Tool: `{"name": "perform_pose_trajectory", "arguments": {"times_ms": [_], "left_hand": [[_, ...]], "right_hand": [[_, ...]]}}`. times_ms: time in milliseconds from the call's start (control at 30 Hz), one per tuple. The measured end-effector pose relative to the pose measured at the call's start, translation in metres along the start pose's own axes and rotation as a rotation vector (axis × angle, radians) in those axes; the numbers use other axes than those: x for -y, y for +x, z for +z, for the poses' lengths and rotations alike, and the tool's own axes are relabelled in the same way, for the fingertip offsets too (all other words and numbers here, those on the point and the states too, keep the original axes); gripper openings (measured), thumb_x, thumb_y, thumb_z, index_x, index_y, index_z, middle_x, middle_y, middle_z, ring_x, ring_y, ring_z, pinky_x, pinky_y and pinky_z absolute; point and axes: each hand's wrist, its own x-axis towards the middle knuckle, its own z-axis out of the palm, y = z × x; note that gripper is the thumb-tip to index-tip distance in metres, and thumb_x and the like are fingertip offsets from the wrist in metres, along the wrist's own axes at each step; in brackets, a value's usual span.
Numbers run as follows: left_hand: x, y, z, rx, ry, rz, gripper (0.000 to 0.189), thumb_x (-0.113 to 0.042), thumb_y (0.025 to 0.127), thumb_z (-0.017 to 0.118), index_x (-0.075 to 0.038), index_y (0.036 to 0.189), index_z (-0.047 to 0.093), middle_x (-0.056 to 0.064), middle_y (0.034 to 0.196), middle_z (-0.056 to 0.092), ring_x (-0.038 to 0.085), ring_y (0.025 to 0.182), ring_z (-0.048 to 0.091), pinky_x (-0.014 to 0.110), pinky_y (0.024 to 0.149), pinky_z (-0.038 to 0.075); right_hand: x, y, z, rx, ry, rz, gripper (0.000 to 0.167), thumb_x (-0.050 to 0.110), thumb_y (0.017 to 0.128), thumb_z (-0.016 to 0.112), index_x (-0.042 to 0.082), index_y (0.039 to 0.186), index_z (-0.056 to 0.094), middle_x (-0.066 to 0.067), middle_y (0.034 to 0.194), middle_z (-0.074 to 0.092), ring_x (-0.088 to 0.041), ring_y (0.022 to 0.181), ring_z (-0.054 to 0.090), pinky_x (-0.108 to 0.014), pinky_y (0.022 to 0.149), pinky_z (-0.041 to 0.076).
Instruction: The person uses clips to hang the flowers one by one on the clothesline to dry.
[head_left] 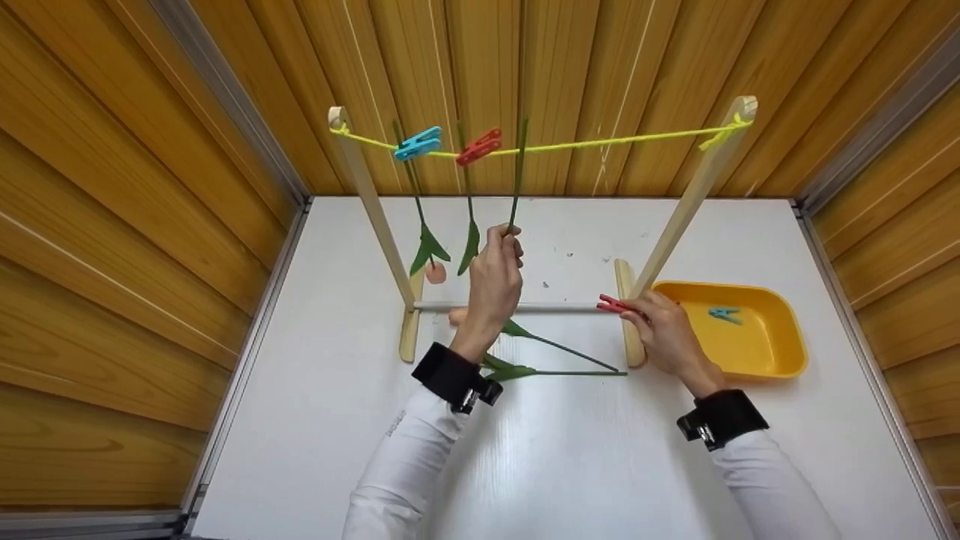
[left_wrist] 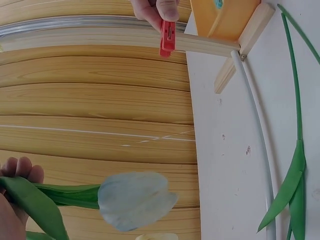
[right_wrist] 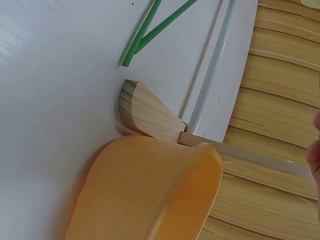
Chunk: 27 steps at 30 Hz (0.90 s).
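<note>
Gripping the white tulip [left_wrist: 137,201] bloom-down, the left hand [head_left: 496,277] holds its stem [head_left: 519,176] upright across the yellow cord [head_left: 600,143], just right of the clipped red clothespin [head_left: 478,147]; the right hand [head_left: 664,330] pinches a second red clothespin [head_left: 611,304], lower and well right of that crossing.

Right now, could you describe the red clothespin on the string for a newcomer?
Start with the wooden frame on the white table; follow the yellow string tied between its posts. Left of the middle, the red clothespin clips a green stem. Unlike the blue clothespin beside it, it's red; unlike the other red clothespin, pinched in the right hand, it sits on the string.
</note>
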Motion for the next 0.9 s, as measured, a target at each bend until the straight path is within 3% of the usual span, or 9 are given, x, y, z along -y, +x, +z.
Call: {"name": "perform_pose_trajectory", "arguments": {"times_ms": [500, 900], "left_hand": [[0.002, 0.002, 0.001, -0.01, 0.0, -0.026, 0.022, -0.01, 0.108, 0.034, -0.003, 0.113, 0.054, 0.01, 0.079, 0.062, 0.017, 0.068, 0.064, 0.024, 0.061, 0.051], [0.003, 0.002, 0.004, -0.018, -0.011, -0.034, 0.022, -0.01, 0.108, 0.035, -0.002, 0.112, 0.055, 0.008, 0.079, 0.063, 0.017, 0.067, 0.064, 0.024, 0.061, 0.051]], "right_hand": [[0.013, 0.008, -0.006, -0.038, 0.007, -0.033, 0.028, 0.002, 0.086, 0.073, -0.002, 0.114, 0.073, -0.004, 0.079, 0.045, -0.01, 0.073, 0.041, -0.013, 0.057, 0.03], [0.038, 0.035, -0.023, -0.148, -0.035, -0.256, 0.025, 0.001, 0.079, 0.078, -0.003, 0.104, 0.076, -0.008, 0.072, 0.052, -0.011, 0.067, 0.042, -0.01, 0.059, 0.03]]}}
